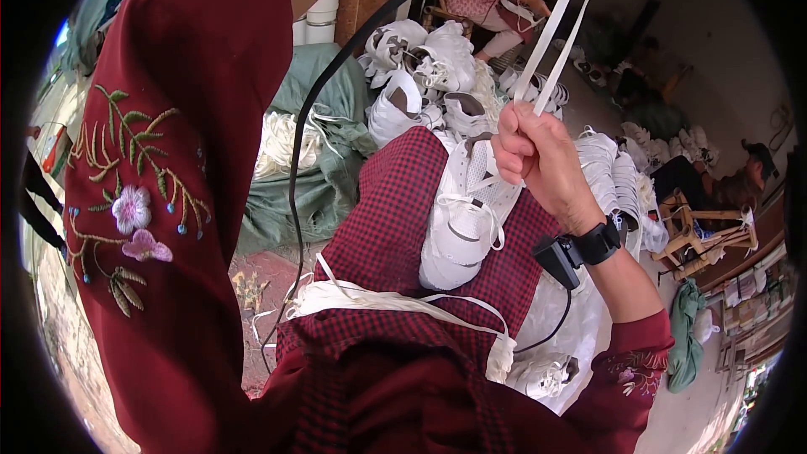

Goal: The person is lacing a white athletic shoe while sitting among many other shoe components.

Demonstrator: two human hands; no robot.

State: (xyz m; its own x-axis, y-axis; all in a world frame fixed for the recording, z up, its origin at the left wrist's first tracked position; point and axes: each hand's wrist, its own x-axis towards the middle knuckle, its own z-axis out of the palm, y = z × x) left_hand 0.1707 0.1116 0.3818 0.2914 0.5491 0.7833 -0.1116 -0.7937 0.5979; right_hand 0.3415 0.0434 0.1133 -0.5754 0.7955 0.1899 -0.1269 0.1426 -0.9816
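Note:
A white sneaker [465,227] lies across my lap, its toe toward me, with a white lace threaded through part of it and a loop loose at the side. My right hand [538,151] is above the shoe, thumb and fingers pinched on two flat white shoelace strands [551,34] that run up past the top edge of the picture. My left arm [193,160] is raised on the left; its hand is out of view. A bundle of white laces [361,298] rests on my lap at the waist.
White shoes [433,55] are heaped ahead, and stacked shoes [597,168] stand on the right. A green sack [311,193] with laces sits left. A black cable [298,134] hangs beside my left arm. Other people sit farther off, one near a wooden stool [706,231].

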